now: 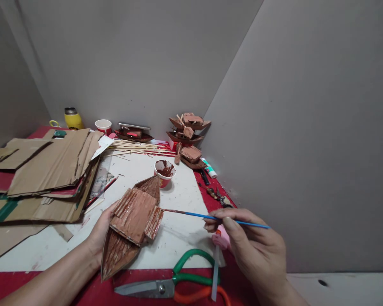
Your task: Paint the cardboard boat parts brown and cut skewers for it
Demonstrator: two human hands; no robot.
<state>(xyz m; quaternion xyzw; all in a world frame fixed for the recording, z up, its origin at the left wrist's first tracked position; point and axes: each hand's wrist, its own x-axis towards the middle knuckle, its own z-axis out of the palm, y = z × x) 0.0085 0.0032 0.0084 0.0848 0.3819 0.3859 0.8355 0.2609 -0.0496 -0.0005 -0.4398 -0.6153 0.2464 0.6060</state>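
Observation:
My left hand (99, 233) holds a brown model boat (134, 214) from its left side, tilted up above the white board; the fingers behind it are hidden. Strips on both sides of its roof look wet and glossy. In my right hand (258, 246) is a thin paintbrush (198, 216) with a blue handle, pinched between thumb and fingers. Its brown tip is at the right edge of the boat's roof. Just behind the boat stands a paper cup (165, 173) smeared inside with brown paint.
Green-and-orange scissors (159, 289) and a pink glue gun (221, 239) lie near the front. Cardboard sheets (51, 165) are piled at left. Thin sticks (137, 147), several other model boats (190, 123), a white cup (103, 126) and a yellow bottle (72, 119) line the back.

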